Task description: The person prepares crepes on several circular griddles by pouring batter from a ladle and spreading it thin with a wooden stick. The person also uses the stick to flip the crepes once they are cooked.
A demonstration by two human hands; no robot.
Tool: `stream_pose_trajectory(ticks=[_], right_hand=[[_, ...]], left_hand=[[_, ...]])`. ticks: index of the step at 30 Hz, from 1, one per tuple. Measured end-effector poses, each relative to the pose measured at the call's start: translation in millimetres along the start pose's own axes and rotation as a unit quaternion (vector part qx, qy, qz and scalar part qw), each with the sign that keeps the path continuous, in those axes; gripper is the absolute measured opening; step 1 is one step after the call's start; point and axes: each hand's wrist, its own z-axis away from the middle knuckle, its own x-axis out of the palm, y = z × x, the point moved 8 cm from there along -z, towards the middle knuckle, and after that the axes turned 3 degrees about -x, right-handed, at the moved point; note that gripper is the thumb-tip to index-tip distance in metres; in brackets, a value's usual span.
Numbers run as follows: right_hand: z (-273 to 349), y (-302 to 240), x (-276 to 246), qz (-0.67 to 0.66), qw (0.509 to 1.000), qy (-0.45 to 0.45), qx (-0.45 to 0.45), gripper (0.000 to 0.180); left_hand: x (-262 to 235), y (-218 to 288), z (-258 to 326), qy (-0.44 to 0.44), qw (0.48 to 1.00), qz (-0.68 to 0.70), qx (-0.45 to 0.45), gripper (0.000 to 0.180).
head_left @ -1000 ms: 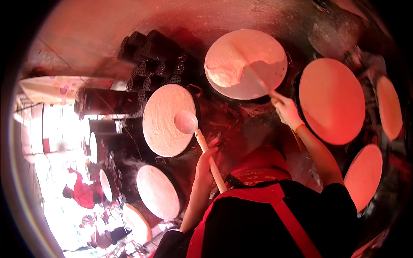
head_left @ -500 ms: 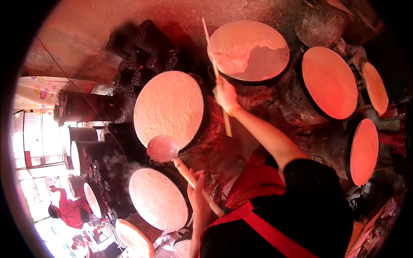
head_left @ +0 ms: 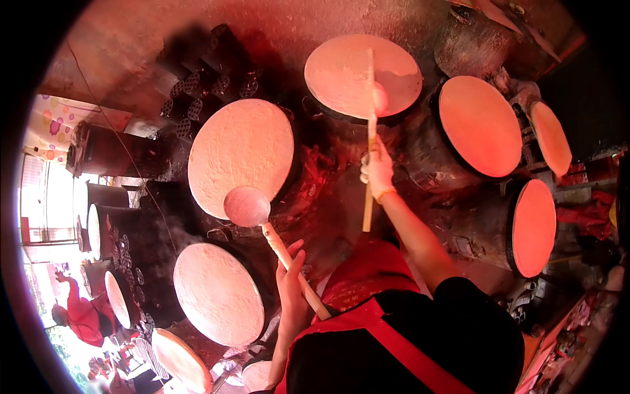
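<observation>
My right hand (head_left: 378, 172) is closed round a long wooden stick (head_left: 369, 213), whose far part lies over the round griddle (head_left: 321, 108) at the back. Pale batter (head_left: 335, 72) covers most of that griddle, with a greyer patch on its right. A rounded pink shape beside the stick is too unclear to name. My left hand (head_left: 293, 285) grips the wooden handle of a large ladle (head_left: 247, 206). The ladle's bowl overlaps the near edge of a second griddle with a bumpy pale sheet (head_left: 239, 148); I cannot tell whether it touches.
Another pale round sheet on a griddle (head_left: 220, 295) steams at the left. On the right stand griddles with reddish-lit sheets (head_left: 481, 126) (head_left: 533, 228). Dark perforated cylinders (head_left: 216, 72) are stacked at the back left. A person in red (head_left: 85, 318) is at the far left.
The stick has swung right across the back griddle, from its left side to past its middle. The batter covers more of the surface there. My left hand still holds the ladle.
</observation>
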Motion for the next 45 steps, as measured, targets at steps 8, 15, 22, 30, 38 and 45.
stream_pose_trajectory(ticks=[8, 15, 22, 30, 38, 45], right_hand=[[-2, 0, 42, 0.065, 0.985, -0.139, 0.075, 0.037], [-35, -56, -93, 0.026, 0.991, -0.096, 0.093, 0.028], [-44, -62, -97, 0.108, 0.947, -0.249, 0.172, 0.036], [-151, -126, -149, -0.012, 0.971, -0.205, 0.121, 0.032], [-104, -140, -103, 0.175, 0.972, -0.153, 0.03, 0.035], [-75, -111, -92, 0.114, 0.989, -0.086, 0.021, 0.038]], left_hand=[[35, -23, -10, -0.038, 0.999, -0.033, 0.015, 0.033], [88, -28, -11, -0.05, 0.998, -0.025, 0.019, 0.034], [162, -27, -11, -0.048, 0.998, -0.023, 0.014, 0.032], [212, -51, -15, -0.079, 0.993, 0.066, -0.049, 0.027], [213, -30, -22, -0.074, 0.992, 0.088, -0.05, 0.019], [210, -26, -46, -0.096, 0.99, 0.074, -0.07, 0.018]])
